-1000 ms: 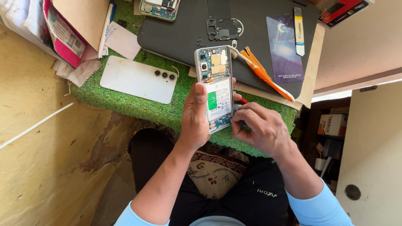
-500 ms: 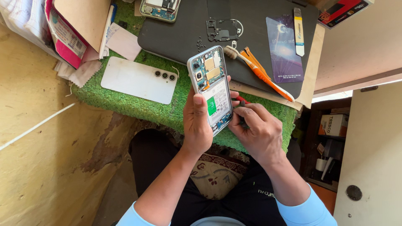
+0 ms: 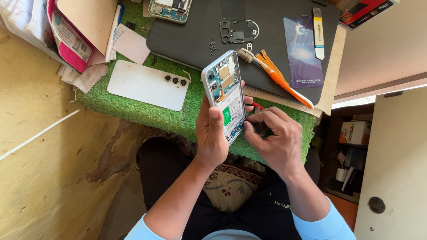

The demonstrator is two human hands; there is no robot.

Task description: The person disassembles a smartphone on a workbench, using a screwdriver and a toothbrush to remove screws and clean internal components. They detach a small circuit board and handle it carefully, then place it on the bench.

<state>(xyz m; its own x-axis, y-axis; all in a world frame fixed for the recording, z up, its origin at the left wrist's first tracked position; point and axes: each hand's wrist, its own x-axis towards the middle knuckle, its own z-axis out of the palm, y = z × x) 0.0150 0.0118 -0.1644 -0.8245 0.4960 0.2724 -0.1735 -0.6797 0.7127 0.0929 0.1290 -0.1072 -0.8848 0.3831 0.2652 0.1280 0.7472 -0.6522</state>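
A patch of green artificial turf (image 3: 147, 111) covers the counter in front of me, with a dark work mat (image 3: 195, 35) lying across its far side. I sit close, my knees under the edge, a yellowish wall to my left. My left hand (image 3: 213, 133) grips an opened phone (image 3: 224, 95) from behind, its back cover off so the circuit board and green-labelled battery face me; my thumb presses on the battery and the phone tilts, top end away from me. My right hand (image 3: 273, 138) is curled at the phone's lower right edge, fingertips pinched together on a small tool with a red tip (image 3: 256, 106); most of it is hidden, so I cannot tell what kind it is. The white back cover (image 3: 147, 84), with three camera rings, lies flat on the turf to the left. On the mat sit an orange-handled toothbrush (image 3: 275, 78), a dark plastic card (image 3: 304, 49), a flat pry tool (image 3: 318, 33), a black inner frame piece (image 3: 238, 31) and another opened phone (image 3: 171, 9) at the far edge.
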